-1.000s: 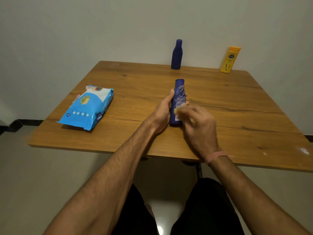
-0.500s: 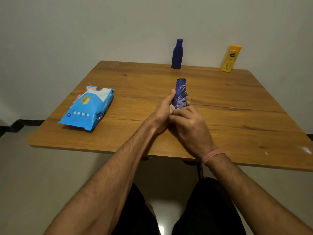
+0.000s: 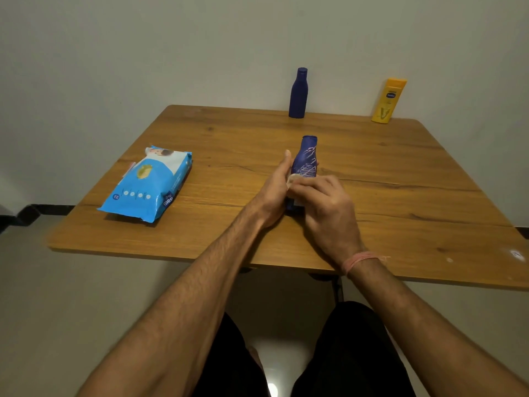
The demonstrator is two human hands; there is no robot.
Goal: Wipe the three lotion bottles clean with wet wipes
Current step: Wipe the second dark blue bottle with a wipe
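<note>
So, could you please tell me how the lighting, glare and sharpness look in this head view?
Head view: dim, warm light; a glare spot on the floor tile between the knees; the table edges bow from wide-angle distortion; the hands and the held blue bottle look soft, its label unreadable.

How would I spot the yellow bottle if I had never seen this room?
Start at the wooden table and follow its far edge along the wall to the right corner. The yellow bottle stands upright there, the only yellow one; the other two bottles are dark blue.
</note>
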